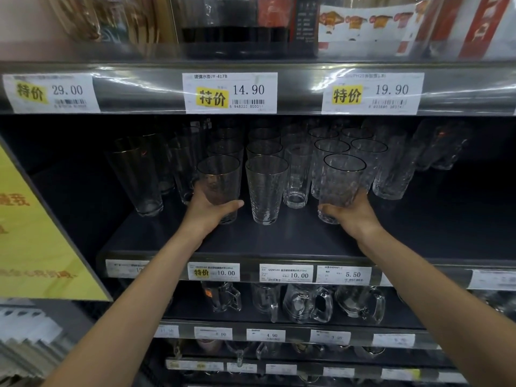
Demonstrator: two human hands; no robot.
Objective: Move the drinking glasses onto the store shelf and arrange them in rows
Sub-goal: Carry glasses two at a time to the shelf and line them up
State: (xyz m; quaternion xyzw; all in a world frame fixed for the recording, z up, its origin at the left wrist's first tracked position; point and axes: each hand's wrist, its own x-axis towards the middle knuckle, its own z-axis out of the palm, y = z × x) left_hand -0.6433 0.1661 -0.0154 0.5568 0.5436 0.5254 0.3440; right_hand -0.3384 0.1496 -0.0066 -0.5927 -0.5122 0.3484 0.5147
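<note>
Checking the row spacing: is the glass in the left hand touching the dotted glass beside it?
Apart. The head view shows a dark gap between the left-hand glass and the dotted glass.

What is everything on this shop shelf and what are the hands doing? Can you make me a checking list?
Surface: dark shelf, front part bare.
Job's things: clear drinking glasses stand upright in rows running back. The left-held glass and right-held glass are at the front; a dotted glass stands between them, apart from both.
Clutter: nothing seen.
Hands: left hand wraps one glass low down; right hand wraps another. Whether the bases touch the shelf cannot be told.
Cables: nothing seen.
Surroundings: price tags on the shelf edges; glass mugs on the shelf below; a yellow sign at the left.
</note>
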